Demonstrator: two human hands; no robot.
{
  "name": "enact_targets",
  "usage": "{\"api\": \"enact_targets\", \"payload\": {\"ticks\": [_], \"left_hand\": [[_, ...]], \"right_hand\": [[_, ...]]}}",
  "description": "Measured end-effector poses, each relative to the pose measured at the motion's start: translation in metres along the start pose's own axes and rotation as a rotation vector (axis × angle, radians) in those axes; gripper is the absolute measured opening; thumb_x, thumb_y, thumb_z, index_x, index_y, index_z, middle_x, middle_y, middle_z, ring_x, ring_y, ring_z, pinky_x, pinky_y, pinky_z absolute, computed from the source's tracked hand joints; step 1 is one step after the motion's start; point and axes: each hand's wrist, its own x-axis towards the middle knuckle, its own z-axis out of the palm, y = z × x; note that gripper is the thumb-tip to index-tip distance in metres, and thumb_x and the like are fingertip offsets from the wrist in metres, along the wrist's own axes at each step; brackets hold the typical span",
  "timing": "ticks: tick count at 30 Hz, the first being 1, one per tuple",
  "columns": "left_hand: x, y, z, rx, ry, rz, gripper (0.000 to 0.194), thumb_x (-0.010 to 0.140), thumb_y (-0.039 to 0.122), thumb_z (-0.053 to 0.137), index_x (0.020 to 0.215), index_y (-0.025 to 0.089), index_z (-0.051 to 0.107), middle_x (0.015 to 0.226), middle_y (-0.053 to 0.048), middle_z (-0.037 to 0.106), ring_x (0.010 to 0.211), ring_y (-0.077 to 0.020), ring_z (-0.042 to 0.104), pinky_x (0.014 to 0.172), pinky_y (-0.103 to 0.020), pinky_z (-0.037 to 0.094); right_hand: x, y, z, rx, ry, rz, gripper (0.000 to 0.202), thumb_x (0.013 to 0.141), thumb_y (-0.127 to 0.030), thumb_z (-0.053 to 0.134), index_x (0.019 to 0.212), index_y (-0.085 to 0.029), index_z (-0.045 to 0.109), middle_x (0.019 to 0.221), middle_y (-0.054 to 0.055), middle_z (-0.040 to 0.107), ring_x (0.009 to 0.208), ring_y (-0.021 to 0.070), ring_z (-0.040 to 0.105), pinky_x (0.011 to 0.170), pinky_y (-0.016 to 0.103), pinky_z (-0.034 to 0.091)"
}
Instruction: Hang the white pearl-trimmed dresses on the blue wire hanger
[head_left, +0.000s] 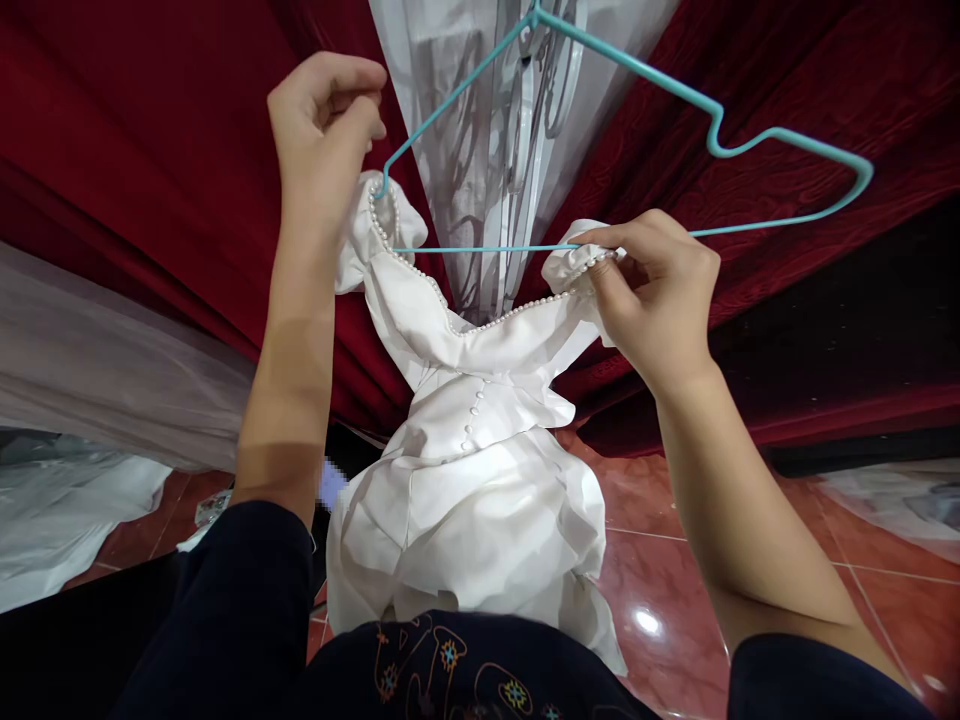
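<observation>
In the head view, one white pearl-trimmed dress (465,500) fills the middle of the frame, below one turquoise wire hanger (630,62). Of its two puff sleeves, the one at upper left (411,225) loops around the hanger's corner, which seems to bear that side. The other (566,262), right of centre, is clamped between the right hand's (652,285) thumb and fingers against the hanger's lower bar, probably to support a side the hanger doesn't. The left hand (326,125), upper left, is loosely curled, thumb and index tips apart, holding nothing visible. At least four buttons (478,395) line the bodice.
</observation>
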Motion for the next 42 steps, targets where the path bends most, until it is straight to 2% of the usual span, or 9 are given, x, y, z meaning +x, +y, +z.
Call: {"api": "enact_targets", "payload": {"ticks": [6,10,16,20,22,27,32,37,42], "left_hand": [[-0.076,0.061,0.014,-0.025,0.252,0.436,0.023,0.108,0.007,0.055,0.101,0.025,0.067,0.099,0.003,0.067,0.094,-0.0101,0.066,0.082,-0.03,0.057],[-0.127,0.11,0.042,0.06,-0.101,0.357,0.03,0.106,0.009,0.05,0.109,0.031,0.072,0.115,-0.002,0.071,0.119,-0.0218,0.069,0.105,-0.04,0.054],[-0.144,0.113,0.079,0.144,-0.283,0.201,0.04,0.105,0.004,0.042,0.12,0.026,0.072,0.111,-0.002,0.079,0.11,-0.022,0.074,0.105,-0.04,0.053],[-0.145,0.116,0.078,0.118,-0.248,0.167,0.042,0.1,-0.001,0.044,0.112,0.025,0.075,0.101,-0.001,0.079,0.101,-0.0205,0.074,0.1,-0.039,0.053],[-0.145,0.119,0.073,0.101,-0.267,0.151,0.04,0.099,-0.002,0.046,0.108,0.024,0.075,0.098,-0.001,0.079,0.096,-0.0199,0.074,0.097,-0.037,0.053],[-0.147,0.125,0.061,0.067,-0.282,0.123,0.04,0.096,-0.003,0.046,0.105,0.021,0.077,0.095,-0.003,0.078,0.09,-0.0195,0.075,0.086,-0.034,0.057],[-0.146,0.129,0.051,0.081,-0.312,0.104,0.041,0.093,-0.001,0.047,0.102,0.023,0.078,0.094,-0.001,0.079,0.091,-0.0203,0.076,0.085,-0.034,0.06],[-0.141,0.129,0.043,0.106,-0.344,0.088,0.04,0.092,-0.001,0.049,0.099,0.024,0.08,0.091,-0.001,0.08,0.089,-0.0228,0.073,0.085,-0.038,0.058],[-0.141,0.124,0.044,0.153,-0.329,0.103,0.041,0.093,-0.002,0.05,0.101,0.025,0.08,0.089,0.0,0.079,0.09,-0.0244,0.067,0.086,-0.04,0.056]], "right_hand": [[0.0,0.002,0.004,-0.021,0.006,0.02,0.016,0.1,-0.031,0.061,0.102,-0.03,0.077,0.089,0.005,0.07,0.075,0.0189,0.061,0.068,0.038,0.054],[-0.001,0.002,0.008,0.004,0.033,0.013,0.017,0.101,-0.03,0.06,0.101,-0.031,0.077,0.091,0.005,0.069,0.076,0.0187,0.062,0.07,0.038,0.055],[-0.008,0.004,0.009,0.04,0.12,-0.056,0.027,0.098,-0.026,0.057,0.115,-0.033,0.077,0.104,0.006,0.068,0.094,0.0209,0.068,0.073,0.036,0.056],[-0.015,0.034,-0.002,-0.006,0.521,-0.153,0.03,0.086,-0.024,0.062,0.113,-0.022,0.074,0.111,0.009,0.06,0.083,0.0162,0.061,0.06,0.029,0.045],[-0.014,0.061,-0.016,-0.016,0.679,-0.082,0.023,0.077,-0.024,0.066,0.099,-0.018,0.068,0.096,0.006,0.057,0.069,0.0116,0.051,0.057,0.028,0.038],[0.003,0.107,-0.063,-0.216,0.625,0.269,0.028,0.069,-0.022,0.075,0.063,-0.024,0.047,0.057,-0.002,0.049,0.05,0.0109,0.044,0.055,0.032,0.036],[0.033,0.073,-0.085,-0.251,0.576,0.192,0.043,0.074,-0.033,0.081,0.056,-0.022,0.043,0.056,-0.004,0.045,0.052,0.0061,0.038,0.059,0.03,0.028],[0.064,0.019,-0.081,-0.208,0.443,0.108,0.03,0.075,-0.01,0.069,0.059,-0.023,0.048,0.061,-0.002,0.048,0.057,0.0074,0.039,0.061,0.032,0.026],[0.08,-0.013,-0.061,0.167,0.148,0.193,0.014,0.088,-0.021,0.074,0.075,-0.016,0.072,0.071,0.002,0.071,0.061,0.0108,0.064,0.06,0.029,0.046]]}}
